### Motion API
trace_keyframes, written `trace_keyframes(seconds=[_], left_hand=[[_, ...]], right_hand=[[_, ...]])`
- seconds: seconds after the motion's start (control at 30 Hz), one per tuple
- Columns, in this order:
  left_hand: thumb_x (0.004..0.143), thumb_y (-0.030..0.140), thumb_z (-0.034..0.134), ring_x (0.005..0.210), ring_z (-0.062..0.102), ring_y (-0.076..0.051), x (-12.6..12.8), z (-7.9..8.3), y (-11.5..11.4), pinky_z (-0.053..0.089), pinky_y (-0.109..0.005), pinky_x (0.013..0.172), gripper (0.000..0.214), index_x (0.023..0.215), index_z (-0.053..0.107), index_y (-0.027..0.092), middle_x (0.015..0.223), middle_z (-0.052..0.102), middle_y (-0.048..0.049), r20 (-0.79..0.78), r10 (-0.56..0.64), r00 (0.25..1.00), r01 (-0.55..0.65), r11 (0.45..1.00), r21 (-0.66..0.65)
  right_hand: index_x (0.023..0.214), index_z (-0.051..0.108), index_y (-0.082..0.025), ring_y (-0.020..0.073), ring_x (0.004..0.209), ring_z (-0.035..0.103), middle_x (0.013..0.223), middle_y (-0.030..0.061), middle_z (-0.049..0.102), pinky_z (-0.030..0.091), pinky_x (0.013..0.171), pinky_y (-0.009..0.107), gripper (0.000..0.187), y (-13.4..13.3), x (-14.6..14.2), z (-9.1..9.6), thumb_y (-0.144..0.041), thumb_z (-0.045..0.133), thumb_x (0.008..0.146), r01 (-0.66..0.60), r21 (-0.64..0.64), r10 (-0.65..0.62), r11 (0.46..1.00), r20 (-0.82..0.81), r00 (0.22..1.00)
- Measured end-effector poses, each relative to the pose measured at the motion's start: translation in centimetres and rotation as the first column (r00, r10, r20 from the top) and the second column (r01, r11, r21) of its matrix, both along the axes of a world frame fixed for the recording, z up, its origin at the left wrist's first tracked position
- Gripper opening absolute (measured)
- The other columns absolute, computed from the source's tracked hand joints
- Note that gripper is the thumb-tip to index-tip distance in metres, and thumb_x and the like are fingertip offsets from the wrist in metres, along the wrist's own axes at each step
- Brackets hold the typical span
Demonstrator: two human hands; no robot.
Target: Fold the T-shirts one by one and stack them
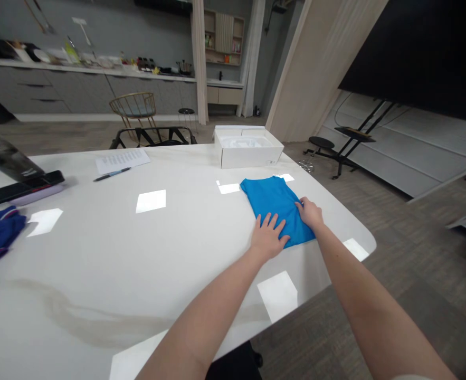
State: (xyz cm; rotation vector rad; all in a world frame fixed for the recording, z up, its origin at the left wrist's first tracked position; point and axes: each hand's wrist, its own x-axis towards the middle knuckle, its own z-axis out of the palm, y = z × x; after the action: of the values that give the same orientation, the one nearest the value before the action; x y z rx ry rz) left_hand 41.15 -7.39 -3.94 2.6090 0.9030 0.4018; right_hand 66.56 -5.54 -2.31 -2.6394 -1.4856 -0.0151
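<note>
Head view: a folded blue shirt [274, 203] lies flat on the white counter [98, 253], near its right edge and below an open white cardboard box [248, 155]. Left hand [267, 237] presses the cloth, its grip spread flat. Right hand [310, 214] rests on the shirt's right side; whether its grip pinches cannot be told. Step in hand appears to be flattening the fold; the next move calls for lifting both palms clear.

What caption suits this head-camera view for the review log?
Left hand and right hand rest on a folded blue shirt on a white marble table, an open white box beyond.
</note>
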Motion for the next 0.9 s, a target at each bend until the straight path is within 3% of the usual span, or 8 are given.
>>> trace_keyframes(seconds=[0.1,0.3,0.43,0.57,0.63,0.77,0.83,0.9], left_hand=[[0.103,0.064,0.022,0.159,0.019,-0.028,0.0,0.2,-0.2,0.007,-0.056,0.129,0.069,0.16,0.039,0.03,0.17,0.029,-0.0038,0.009,0.009,1.0,-0.009,1.0,-0.017],[0.102,0.064,0.022,0.159,0.017,-0.028,-0.6,0.2,-0.7,0.007,-0.059,0.128,0.069,0.16,0.039,0.031,0.17,0.025,-0.004,-0.015,0.05,0.999,-0.052,0.993,-0.109],[0.103,0.06,0.027,0.158,0.021,-0.028,-3.2,0.3,-0.7,0.009,-0.06,0.127,0.062,0.157,0.042,0.034,0.17,0.028,-0.0044,-0.047,0.03,0.998,-0.034,0.996,-0.084],[0.103,0.044,0.041,0.151,0.036,-0.032,-9.3,1.4,0.2,0.017,-0.061,0.126,0.055,0.153,0.047,0.022,0.163,0.04,-0.0152,-0.059,0.062,0.996,-0.061,0.998,0.019],[0.102,0.035,0.044,0.145,0.044,-0.03,-13.4,2.3,1.0,0.022,-0.06,0.125,0.048,0.147,0.052,0.021,0.156,0.049,-0.0151,-0.045,0.125,0.991,-0.122,0.991,0.056],[0.099,0.026,0.048,0.133,0.055,-0.027,-22.1,3.5,2.5,0.029,-0.057,0.123,0.034,0.129,0.064,0.021,0.145,0.06,-0.0112,-0.049,0.257,0.965,-0.255,0.965,0.055],[0.098,0.023,0.049,0.131,0.057,-0.026,-26.4,3.7,2.9,0.03,-0.057,0.123,0.032,0.125,0.065,0.022,0.142,0.062,-0.0098,-0.05,0.335,0.941,-0.333,0.942,0.05],[0.097,0.021,0.049,0.13,0.058,-0.026,-30.6,3.7,2.9,0.031,-0.057,0.123,0.031,0.123,0.066,0.023,0.14,0.063,-0.0085,-0.043,0.41,0.911,-0.408,0.911,0.054]], right_hand=[[0.124,0.059,-0.017,0.0313,0.11,0.064,0.114,0.0169,0.072,0.043,0.09,0.043,0.042,0.0,-0.1,-0.3,-0.046,0.035,0.106,0.005,0.002,-0.005,1.0,-0.001,1.0],[0.128,0.059,-0.019,0.0377,0.118,0.06,0.124,0.0196,0.069,0.041,0.096,0.058,0.051,0.0,0.0,-0.4,-0.054,0.029,0.105,0.039,-0.025,-0.037,0.999,0.085,0.996],[0.134,0.057,-0.021,0.041,0.122,0.057,0.131,0.0219,0.064,0.038,0.096,0.066,0.053,0.5,-0.1,-0.2,-0.052,0.026,0.105,0.033,-0.059,-0.024,0.998,0.143,0.989],[0.144,0.051,-0.021,0.0433,0.126,0.053,0.138,0.0235,0.058,0.039,0.097,0.066,0.051,1.3,-2.4,0.6,-0.043,0.031,0.103,0.081,0.018,-0.083,0.997,0.172,0.982],[0.145,0.05,-0.02,0.0421,0.127,0.053,0.138,0.0234,0.057,0.042,0.097,0.063,0.05,1.9,-5.0,1.0,-0.039,0.034,0.102,0.03,0.078,-0.043,0.996,0.176,0.983],[0.133,0.058,-0.019,0.0363,0.123,0.057,0.131,0.0189,0.061,0.048,0.093,0.051,0.042,3.3,-13.0,1.2,-0.038,0.04,0.1,-0.251,0.092,0.241,0.964,0.108,0.965],[0.124,0.062,-0.02,0.032,0.117,0.06,0.126,0.0152,0.065,0.049,0.091,0.045,0.034,4.0,-18.2,1.0,-0.035,0.043,0.099,-0.415,0.102,0.412,0.904,0.047,0.91],[0.117,0.064,-0.02,0.0284,0.113,0.062,0.119,0.0126,0.067,0.048,0.091,0.04,0.029,4.5,-24.0,0.5,-0.032,0.044,0.099,-0.575,0.145,0.584,0.805,-0.032,0.811]])
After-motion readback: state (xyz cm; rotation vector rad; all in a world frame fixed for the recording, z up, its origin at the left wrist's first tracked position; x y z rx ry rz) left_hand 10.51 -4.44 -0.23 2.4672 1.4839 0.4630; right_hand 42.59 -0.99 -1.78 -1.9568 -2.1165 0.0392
